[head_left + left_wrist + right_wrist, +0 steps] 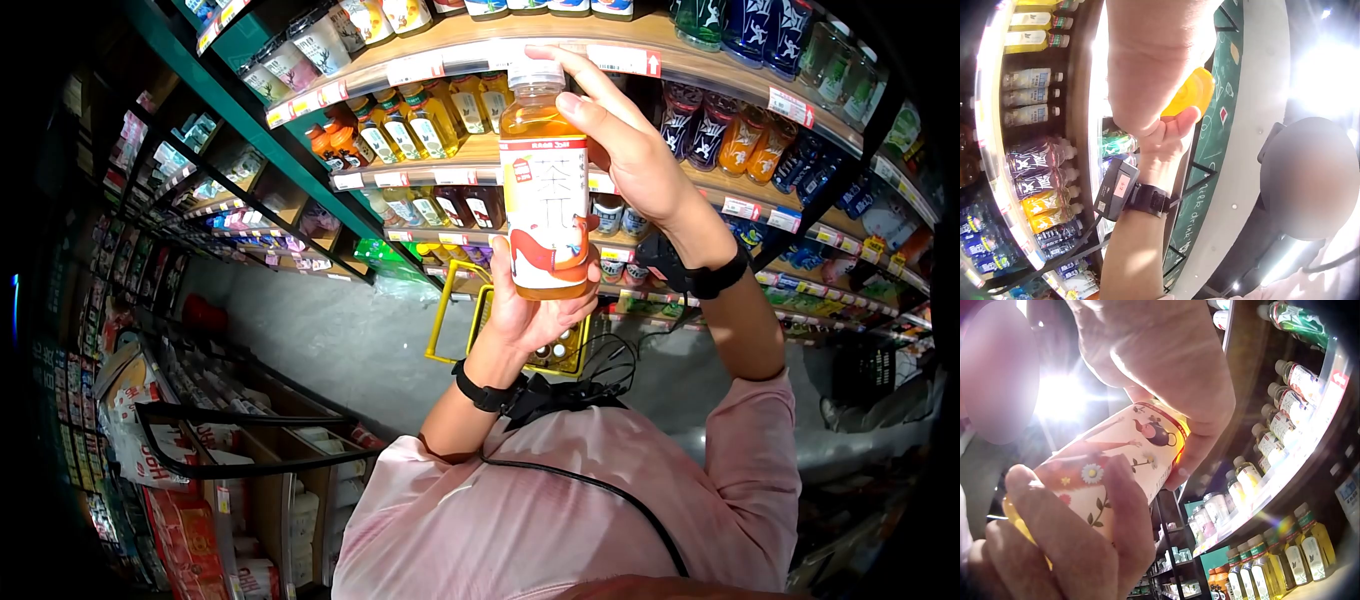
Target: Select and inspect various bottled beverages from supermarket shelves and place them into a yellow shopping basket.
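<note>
A bottle of amber drink (548, 200) with a white and red label is held upright in the head view, its white cap at the top. Around its lower part curl the fingers of my left hand (535, 322), the thumb along one side. My right hand (635, 150) grips the upper part, thumb by the neck and a finger near the cap. The left wrist view shows the bottle's orange base (1196, 95) between the left hand (1154, 62) and the right hand (1169, 140). In the right wrist view, flowers decorate the label (1104, 450), between the right hand (1172, 369) and left hand (1066, 544).
Shelves of bottled drinks (430, 130) curve across the front and right. A yellow basket (438, 322) with items inside stands below the hands on the grey floor (310, 330). Packaged goods (190, 510) fill a rack at the lower left. Black cables (612, 360) hang near the torso.
</note>
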`<state>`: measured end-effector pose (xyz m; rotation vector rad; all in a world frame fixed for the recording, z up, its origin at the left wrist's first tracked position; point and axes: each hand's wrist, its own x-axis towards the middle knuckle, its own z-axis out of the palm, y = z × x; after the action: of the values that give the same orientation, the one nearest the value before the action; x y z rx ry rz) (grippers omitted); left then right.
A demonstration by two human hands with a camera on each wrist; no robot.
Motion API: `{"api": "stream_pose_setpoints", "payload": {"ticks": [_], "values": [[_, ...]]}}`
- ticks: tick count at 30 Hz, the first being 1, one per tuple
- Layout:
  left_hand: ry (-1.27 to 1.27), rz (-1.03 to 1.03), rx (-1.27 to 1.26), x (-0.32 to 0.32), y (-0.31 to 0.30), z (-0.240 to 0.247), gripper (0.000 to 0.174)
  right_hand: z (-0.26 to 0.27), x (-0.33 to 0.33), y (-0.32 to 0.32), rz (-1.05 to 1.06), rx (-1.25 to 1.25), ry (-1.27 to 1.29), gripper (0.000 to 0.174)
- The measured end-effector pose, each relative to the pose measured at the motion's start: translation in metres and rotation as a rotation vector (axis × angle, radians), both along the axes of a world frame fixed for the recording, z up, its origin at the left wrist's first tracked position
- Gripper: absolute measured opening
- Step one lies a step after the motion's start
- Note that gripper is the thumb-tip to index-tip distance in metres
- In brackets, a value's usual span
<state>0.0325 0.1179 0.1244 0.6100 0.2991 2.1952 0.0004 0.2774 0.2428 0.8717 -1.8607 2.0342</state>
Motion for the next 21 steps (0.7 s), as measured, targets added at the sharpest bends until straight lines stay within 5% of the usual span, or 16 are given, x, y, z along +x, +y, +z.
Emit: {"api": "stream_pose_setpoints", "payload": {"ticks": [21], "values": [[-0.036, -0.036, 0.019, -0.0005, -0.0002, -0.0038, 0.106, 0.0003, 0.0075, -0.0006, -0.011, -0.007, -0.054, 0.053]]}}
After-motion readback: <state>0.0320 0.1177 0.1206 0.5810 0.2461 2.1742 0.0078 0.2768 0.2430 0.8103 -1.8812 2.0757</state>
